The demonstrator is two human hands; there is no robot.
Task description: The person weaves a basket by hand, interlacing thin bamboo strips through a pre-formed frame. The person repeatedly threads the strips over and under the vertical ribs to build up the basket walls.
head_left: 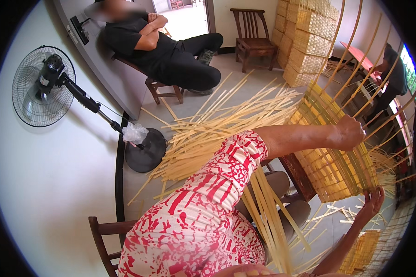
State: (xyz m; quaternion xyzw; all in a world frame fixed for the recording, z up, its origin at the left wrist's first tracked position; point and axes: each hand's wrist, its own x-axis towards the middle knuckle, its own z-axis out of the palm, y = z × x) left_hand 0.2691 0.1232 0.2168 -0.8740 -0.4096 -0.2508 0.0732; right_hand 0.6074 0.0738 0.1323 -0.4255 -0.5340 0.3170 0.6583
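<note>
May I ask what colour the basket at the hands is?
Mostly yellow; the basket shows best in the head view.

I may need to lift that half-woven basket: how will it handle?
The basket probably feels light, being thin strips with open gaps. Its long sticks will likely flex and could snag, since they're slender and stick out unwoven.

Room bright. Daylight enters by the doorway (pixel 189 28), overexposed, and the window (pixel 410 71), showing glare. Soft shadow of the fan (pixel 52 69) falls on the wall (pixel 55 184). Woven basket (pixel 330 171) acceptably sharp. Straight edges bow; corners black. Blur masks the seated person's (pixel 171 57) face.
</note>
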